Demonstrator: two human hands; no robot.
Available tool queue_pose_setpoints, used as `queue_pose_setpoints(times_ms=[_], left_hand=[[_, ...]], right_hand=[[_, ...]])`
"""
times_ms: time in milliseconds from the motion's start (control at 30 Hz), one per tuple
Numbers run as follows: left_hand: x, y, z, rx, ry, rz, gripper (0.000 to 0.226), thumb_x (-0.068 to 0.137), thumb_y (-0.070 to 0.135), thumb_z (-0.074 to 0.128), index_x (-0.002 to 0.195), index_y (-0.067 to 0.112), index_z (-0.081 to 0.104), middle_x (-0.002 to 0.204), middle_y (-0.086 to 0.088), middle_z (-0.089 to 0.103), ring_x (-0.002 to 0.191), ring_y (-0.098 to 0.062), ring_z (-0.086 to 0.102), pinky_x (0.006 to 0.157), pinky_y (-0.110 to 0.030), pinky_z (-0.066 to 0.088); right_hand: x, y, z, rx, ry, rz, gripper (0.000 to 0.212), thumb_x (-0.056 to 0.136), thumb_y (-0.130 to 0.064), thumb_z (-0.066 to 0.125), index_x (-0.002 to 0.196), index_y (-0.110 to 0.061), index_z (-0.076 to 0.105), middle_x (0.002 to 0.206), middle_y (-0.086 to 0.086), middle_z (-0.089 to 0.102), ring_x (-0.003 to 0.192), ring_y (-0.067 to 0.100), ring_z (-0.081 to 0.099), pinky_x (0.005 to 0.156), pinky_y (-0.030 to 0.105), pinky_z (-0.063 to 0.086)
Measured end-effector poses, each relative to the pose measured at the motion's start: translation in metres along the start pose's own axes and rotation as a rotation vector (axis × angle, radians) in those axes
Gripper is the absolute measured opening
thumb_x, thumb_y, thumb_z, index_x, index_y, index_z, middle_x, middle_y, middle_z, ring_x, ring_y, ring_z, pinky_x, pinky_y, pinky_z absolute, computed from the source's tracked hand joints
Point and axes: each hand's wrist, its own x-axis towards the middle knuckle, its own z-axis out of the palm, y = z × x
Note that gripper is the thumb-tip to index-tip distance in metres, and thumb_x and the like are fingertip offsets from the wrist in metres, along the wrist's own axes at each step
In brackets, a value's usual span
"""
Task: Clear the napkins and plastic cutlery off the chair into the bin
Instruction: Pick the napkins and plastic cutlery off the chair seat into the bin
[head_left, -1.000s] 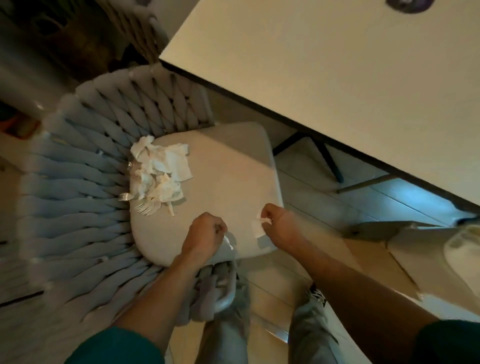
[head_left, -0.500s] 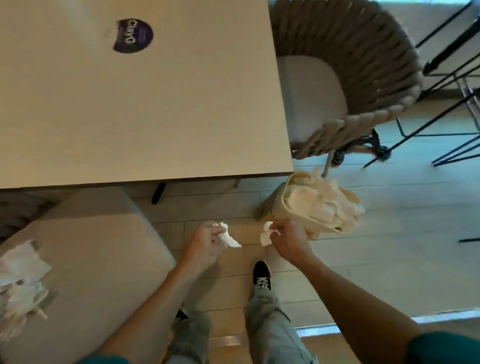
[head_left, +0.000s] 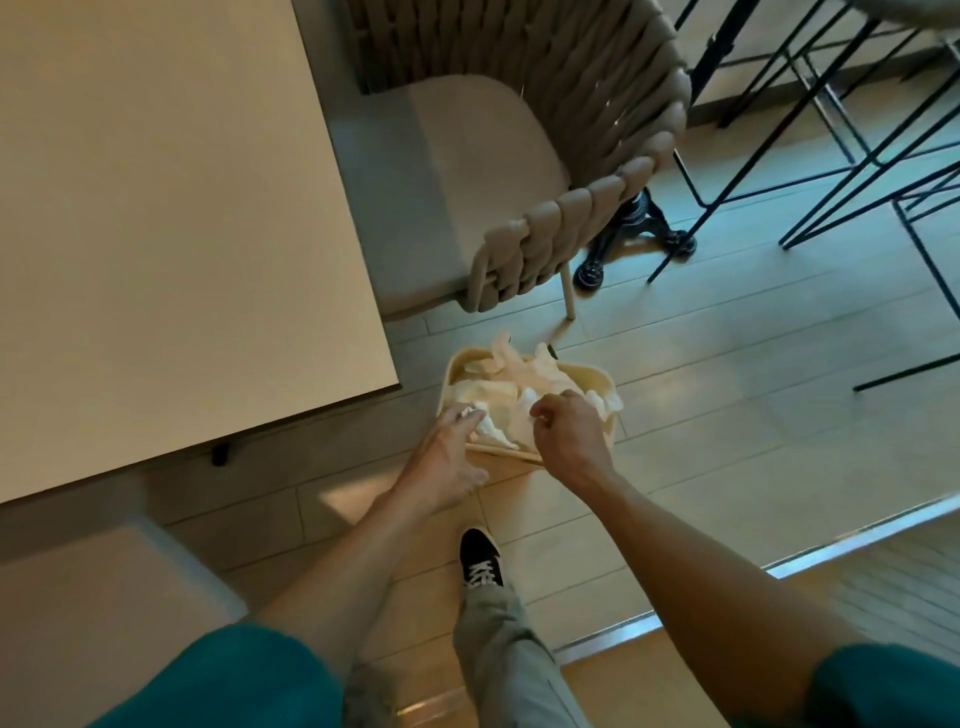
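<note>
Both hands now over bin heaped with napkins, left hand grip apart, right hand grip unclear

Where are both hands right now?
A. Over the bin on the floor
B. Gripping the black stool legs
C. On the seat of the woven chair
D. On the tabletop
A: the left hand and right hand are both over the beige bin, which already holds crumpled napkins.

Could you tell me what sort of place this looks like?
Probably a cafe or canteen dining area: a plain table, a rope-woven chair with a cushioned seat, black wire-frame stools on a tiled floor, and a small bin stuffed with used napkins.
</note>
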Motion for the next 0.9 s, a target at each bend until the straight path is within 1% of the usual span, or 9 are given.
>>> queue_pose_setpoints(times_ms=[67,133,200,267,433,567,733,800,900], left_hand=[[0.008,0.0,0.008,0.088,-0.011,0.02,0.081,0.076,0.011,0.067,0.147,0.02,0.029,0.155,0.007,0.019,0.14,-0.017,0.024,0.113,-0.029,0.028],[0.018,-0.003,0.018,0.259,-0.022,0.049,0.08,0.079,0.016,0.063,0.148,0.02,0.023,0.156,0.005,0.016,0.14,-0.02,0.016,0.115,-0.033,0.02],[0.026,-0.005,0.027,0.432,-0.041,0.061,0.077,0.083,0.018,0.057,0.149,0.018,0.017,0.158,0.003,0.01,0.138,-0.025,0.015,0.116,-0.041,0.019],[0.031,-0.006,0.034,0.555,-0.066,0.06,0.075,0.087,0.018,0.053,0.15,0.017,0.012,0.159,0.002,0.003,0.136,-0.028,0.017,0.113,-0.045,0.02],[0.039,-0.01,0.042,0.672,-0.14,0.002,0.075,0.089,0.025,0.048,0.151,0.017,0.007,0.16,0.0,-0.005,0.138,-0.032,0.015,0.112,-0.046,0.019],[0.034,-0.011,0.038,0.63,-0.192,-0.009,0.08,0.083,0.02,0.053,0.15,0.025,0.008,0.16,-0.003,-0.006,0.142,-0.034,0.01,0.114,-0.052,0.017],[0.014,-0.011,0.024,0.517,0.019,0.098,0.067,0.086,0.018,0.054,0.146,0.029,0.026,0.157,-0.007,0.014,0.14,-0.03,0.022,0.113,-0.047,0.021],[0.004,-0.014,0.017,0.475,0.092,0.115,0.063,0.086,0.021,0.055,0.145,0.028,0.03,0.156,-0.007,0.019,0.137,-0.029,0.027,0.112,-0.045,0.024],[-0.012,-0.026,0.009,0.436,0.193,0.122,0.059,0.086,0.025,0.054,0.142,0.029,0.035,0.151,-0.006,0.029,0.13,-0.025,0.035,0.109,-0.041,0.03]], right_hand=[[0.004,0.0,0.004,-0.053,-0.047,-0.014,0.03,0.088,-0.004,0.05,0.111,-0.007,0.068,0.113,0.007,0.058,0.105,0.025,0.055,0.086,0.027,0.041],[0.009,0.004,0.008,-0.132,-0.134,-0.024,0.035,0.086,-0.004,0.049,0.118,-0.005,0.064,0.122,0.008,0.056,0.111,0.026,0.054,0.093,0.028,0.04],[0.012,0.009,0.014,-0.237,-0.21,-0.062,0.037,0.082,-0.005,0.05,0.115,-0.007,0.065,0.122,0.009,0.057,0.11,0.028,0.054,0.093,0.032,0.041],[0.015,0.014,0.019,-0.35,-0.269,-0.098,0.036,0.078,-0.01,0.049,0.111,-0.01,0.063,0.123,0.011,0.057,0.108,0.03,0.053,0.092,0.036,0.041],[0.019,0.017,0.022,-0.448,-0.376,-0.118,0.043,0.083,-0.014,0.048,0.126,-0.011,0.052,0.137,0.012,0.046,0.12,0.034,0.045,0.1,0.04,0.037],[0.015,0.009,0.016,-0.434,-0.32,-0.157,0.048,0.086,-0.015,0.048,0.134,-0.02,0.05,0.142,0.005,0.045,0.122,0.03,0.047,0.098,0.037,0.038],[-0.001,-0.001,0.01,-0.364,-0.1,-0.187,0.039,0.086,-0.015,0.05,0.123,-0.024,0.062,0.132,-0.001,0.056,0.114,0.024,0.051,0.091,0.033,0.038],[-0.009,-0.008,0.012,-0.363,-0.065,-0.218,0.036,0.088,-0.02,0.05,0.121,-0.024,0.062,0.13,-0.001,0.057,0.11,0.025,0.053,0.09,0.035,0.039],[-0.023,-0.022,0.019,-0.367,-0.073,-0.275,0.036,0.089,-0.026,0.052,0.124,-0.022,0.058,0.13,0.004,0.055,0.112,0.028,0.051,0.095,0.042,0.042]])
